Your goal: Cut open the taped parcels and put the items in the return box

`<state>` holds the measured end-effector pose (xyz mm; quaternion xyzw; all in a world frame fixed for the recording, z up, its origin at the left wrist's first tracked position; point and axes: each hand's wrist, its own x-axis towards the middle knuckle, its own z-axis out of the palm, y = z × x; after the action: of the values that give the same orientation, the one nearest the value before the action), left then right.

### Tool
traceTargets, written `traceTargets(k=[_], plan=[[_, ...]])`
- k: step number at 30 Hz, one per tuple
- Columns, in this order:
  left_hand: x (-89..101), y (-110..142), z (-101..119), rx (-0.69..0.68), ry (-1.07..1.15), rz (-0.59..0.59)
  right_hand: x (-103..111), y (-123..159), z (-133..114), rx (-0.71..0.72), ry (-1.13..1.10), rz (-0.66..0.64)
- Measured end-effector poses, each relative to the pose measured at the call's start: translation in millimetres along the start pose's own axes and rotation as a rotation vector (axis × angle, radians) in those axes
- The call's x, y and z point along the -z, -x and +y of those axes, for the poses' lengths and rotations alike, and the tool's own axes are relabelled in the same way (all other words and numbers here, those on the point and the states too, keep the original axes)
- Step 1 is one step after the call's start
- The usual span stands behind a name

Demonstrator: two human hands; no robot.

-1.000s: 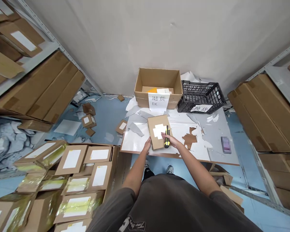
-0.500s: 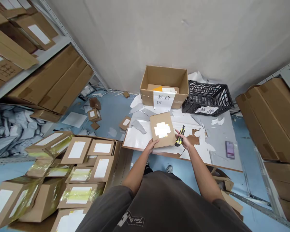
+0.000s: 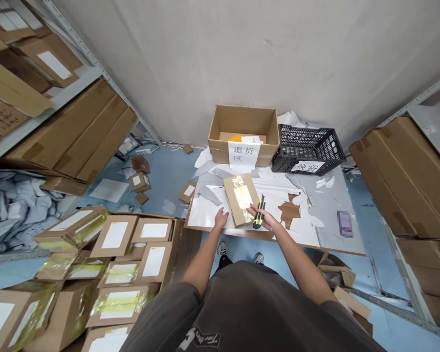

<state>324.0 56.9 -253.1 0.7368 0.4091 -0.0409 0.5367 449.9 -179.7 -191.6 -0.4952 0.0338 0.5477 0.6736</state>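
A flat cardboard box (image 3: 237, 205) with a white label and shiny tape is tilted over the paper-covered table (image 3: 201, 217). My left hand (image 3: 221, 218) is just left of the box, open, its thumb and fingers apart and holding nothing. My right hand (image 3: 267, 220) grips a yellow-and-black utility knife (image 3: 259, 211), while its fingertips reach the right side of the box. Torn brown cardboard (image 3: 290, 214) lies on the table right of the knife.
At the table's back stand a large open carton (image 3: 220, 146) with a paper sign and a black plastic crate (image 3: 284, 159). Taped boxes (image 3: 115, 237) are piled in a big carton at left. Shelves (image 3: 73, 88) flank both sides; small boxes (image 3: 139, 181) lie on the floor.
The box has been turned, now showing a differently taped, labelled face. My left hand has let go of its lower left edge. My right hand with the knife has moved left to the box.
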Motion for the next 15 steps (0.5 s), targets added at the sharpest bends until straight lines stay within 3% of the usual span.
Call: traceTargets(k=[1,3,6,9,15], plan=[[12.1,-6.5,8.4,-0.021,-0.029,0.049,-0.3,-0.8,1.1,0.004,0.0,0.001],[30.2,-18.5,30.7,-0.203,-0.161,0.122,0.4,-1.4,1.7,0.025,0.009,0.016],[37.0,-32.6,66.8,-0.464,-0.409,-0.073,3.2,-0.8,1.4,0.062,0.03,0.032],[28.2,-42.5,87.5,-0.483,-0.561,-0.276,6.4,-1.6,0.5,0.079,0.041,0.047],[23.8,-51.0,80.4,-0.465,-0.674,-0.335,16.1,-13.8,-15.6,0.13,0.062,0.104]])
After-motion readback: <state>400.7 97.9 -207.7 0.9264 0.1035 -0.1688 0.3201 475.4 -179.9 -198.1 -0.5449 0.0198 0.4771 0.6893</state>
